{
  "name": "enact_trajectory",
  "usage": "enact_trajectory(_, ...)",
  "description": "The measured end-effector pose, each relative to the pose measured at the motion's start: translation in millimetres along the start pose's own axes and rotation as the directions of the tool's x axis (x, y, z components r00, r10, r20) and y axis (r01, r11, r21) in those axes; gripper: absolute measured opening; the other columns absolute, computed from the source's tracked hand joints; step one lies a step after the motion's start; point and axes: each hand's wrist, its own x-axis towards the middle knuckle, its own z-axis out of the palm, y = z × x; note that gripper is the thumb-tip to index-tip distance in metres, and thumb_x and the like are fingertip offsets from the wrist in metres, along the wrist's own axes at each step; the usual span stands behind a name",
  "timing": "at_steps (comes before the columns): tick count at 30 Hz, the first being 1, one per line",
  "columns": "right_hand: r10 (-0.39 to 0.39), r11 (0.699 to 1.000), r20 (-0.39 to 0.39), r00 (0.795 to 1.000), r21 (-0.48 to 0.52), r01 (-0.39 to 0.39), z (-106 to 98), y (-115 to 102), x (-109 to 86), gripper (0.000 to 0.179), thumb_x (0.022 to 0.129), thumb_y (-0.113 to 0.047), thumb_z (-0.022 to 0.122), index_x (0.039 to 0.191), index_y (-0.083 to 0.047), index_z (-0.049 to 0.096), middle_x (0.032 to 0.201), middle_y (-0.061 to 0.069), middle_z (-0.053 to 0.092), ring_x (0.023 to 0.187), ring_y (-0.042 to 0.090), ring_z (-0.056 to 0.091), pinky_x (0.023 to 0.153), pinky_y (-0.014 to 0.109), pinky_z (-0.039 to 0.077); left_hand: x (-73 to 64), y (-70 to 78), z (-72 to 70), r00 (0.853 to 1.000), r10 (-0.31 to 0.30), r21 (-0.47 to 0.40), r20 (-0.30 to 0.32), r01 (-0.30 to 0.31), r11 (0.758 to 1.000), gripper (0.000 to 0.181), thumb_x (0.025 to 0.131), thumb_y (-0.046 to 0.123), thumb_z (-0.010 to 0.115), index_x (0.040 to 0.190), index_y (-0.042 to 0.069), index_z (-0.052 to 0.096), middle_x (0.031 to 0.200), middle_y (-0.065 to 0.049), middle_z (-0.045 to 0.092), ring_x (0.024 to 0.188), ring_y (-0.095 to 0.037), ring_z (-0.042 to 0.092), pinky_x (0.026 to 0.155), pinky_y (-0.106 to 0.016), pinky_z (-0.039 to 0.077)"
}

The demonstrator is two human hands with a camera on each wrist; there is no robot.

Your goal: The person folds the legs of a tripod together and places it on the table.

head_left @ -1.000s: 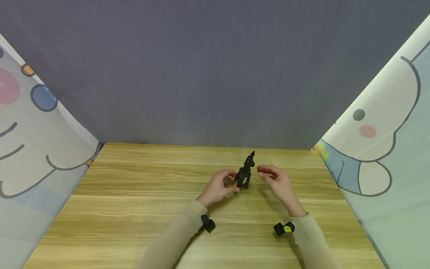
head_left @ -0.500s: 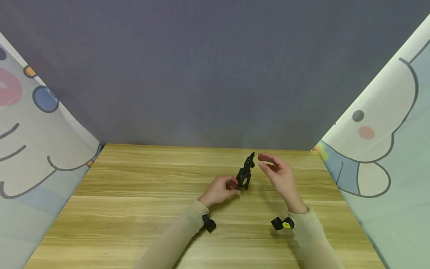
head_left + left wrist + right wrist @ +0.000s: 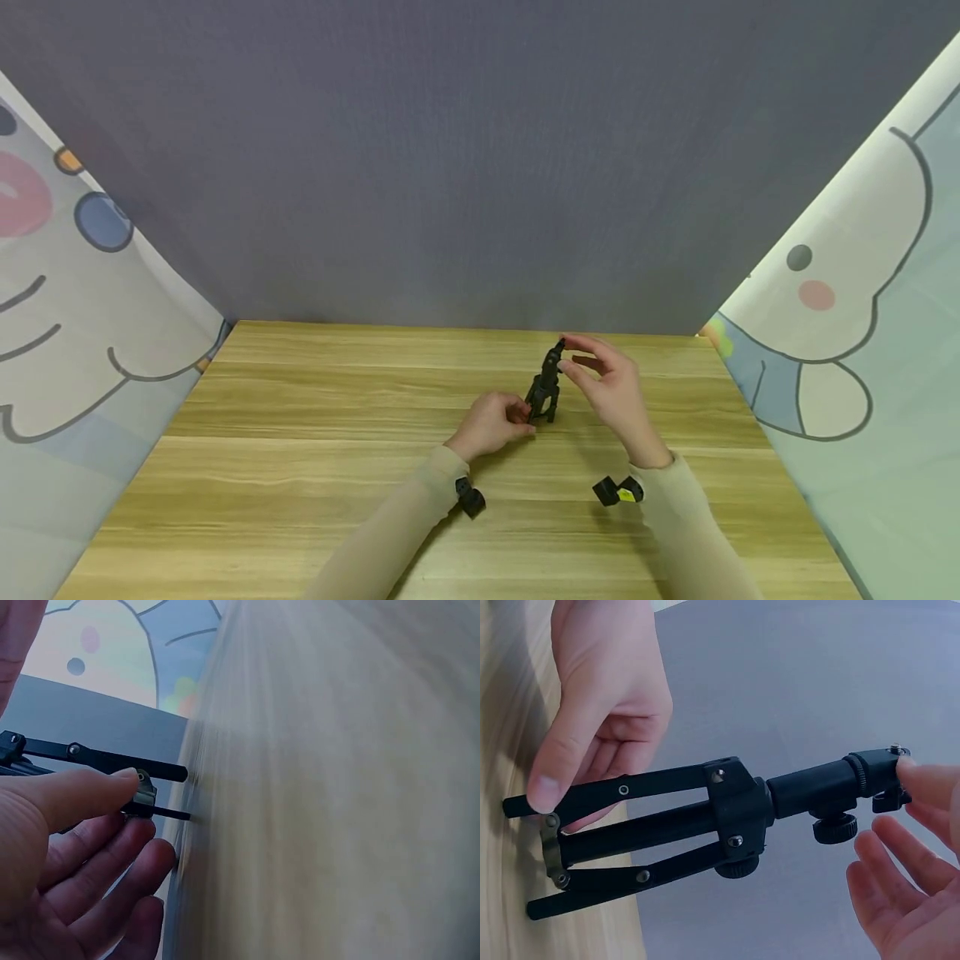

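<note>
A small black tripod (image 3: 544, 390) stands upright on the wooden table, legs partly spread and centre column raised. In the right wrist view, its knobs and the round collar on the tripod (image 3: 810, 786) show clearly. My left hand (image 3: 491, 423) holds it low, thumb over the lower end of a leg; in the left wrist view, the thumb of that left hand (image 3: 67, 825) lies across the brace near the foot. At the top, my right hand (image 3: 611, 387) pinches the head between thumb and forefinger, the other fingers of this right hand (image 3: 911, 900) loosely bent beside a knob.
The wooden table (image 3: 300, 467) ends at a dark grey back panel (image 3: 465, 167). Cartoon-printed cloths hang as a left side wall (image 3: 97, 333) and a right side wall (image 3: 862, 317). A black wrist camera (image 3: 469, 497) sits on the left sleeve, another camera (image 3: 617, 491) on the right.
My right hand has risen beside the tripod, then moved left onto its head. My left hand has closed in at the tripod's foot. The tripod stays in about the same spot.
</note>
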Motion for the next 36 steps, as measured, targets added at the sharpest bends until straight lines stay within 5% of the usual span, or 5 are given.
enact_trajectory(14,-0.048,0.995,-0.037,0.998,-0.089,0.044,7,-14,5.5,0.024,0.083,0.010,0.075,0.106,0.009,0.072,0.113,0.025,0.068,0.098,0.031,0.068,0.078,0.036,0.058,1.8,0.8,1.1,0.995,0.026,0.068,-0.092,-0.020,0.998,0.011,0.082,0.018,0.083,0.091,0.012,0.078,0.080,0.008,0.070,0.069,-0.002,0.061,0.064,-0.021,0.050)
enact_trajectory(20,0.049,0.998,-0.150,0.988,-0.033,-0.054,4,-5,2.4,0.024,0.084,0.008,0.076,0.107,0.009,0.072,0.114,0.024,0.068,0.099,0.014,0.068,0.076,0.022,0.056,-0.3,-4.7,-2.2,0.985,0.040,0.043,-0.170,-0.033,0.999,0.010,0.083,0.016,0.081,0.092,0.012,0.079,0.084,0.005,0.073,0.072,-0.004,0.064,0.065,-0.023,0.052)
enact_trajectory(27,0.175,0.984,-0.279,0.944,0.075,-0.160,-2,36,-4.5,0.026,0.084,-0.002,0.080,0.109,0.003,0.074,0.112,0.019,0.070,0.094,0.004,0.068,0.072,0.019,0.055,-3.1,-11.1,-11.0,0.971,0.044,0.072,-0.236,-0.028,0.997,0.010,0.087,0.020,0.079,0.096,0.015,0.079,0.092,0.003,0.074,0.066,-0.003,0.063,0.059,-0.024,0.052)
enact_trajectory(32,0.316,0.936,-0.288,0.904,0.249,-0.248,-7,49,-8.9,0.027,0.085,-0.007,0.080,0.109,0.005,0.072,0.104,0.011,0.070,0.087,0.012,0.070,0.074,0.026,0.058,-6.4,-10.3,-25.3,0.962,0.069,0.100,-0.265,-0.044,0.994,0.010,0.091,0.022,0.076,0.098,0.015,0.077,0.097,0.003,0.072,0.063,-0.004,0.060,0.056,-0.025,0.050)
enact_trajectory(36,0.406,0.861,-0.248,0.880,0.428,-0.276,-9,56,-11.1,0.027,0.086,0.001,0.076,0.108,0.012,0.067,0.099,0.009,0.066,0.084,0.015,0.071,0.075,0.033,0.058,-8.6,-11.4,-36.0,0.957,0.103,0.159,-0.272,-0.061,0.985,0.008,0.092,0.020,0.074,0.097,0.015,0.075,0.096,0.005,0.069,0.068,-0.006,0.058,0.060,-0.025,0.050)
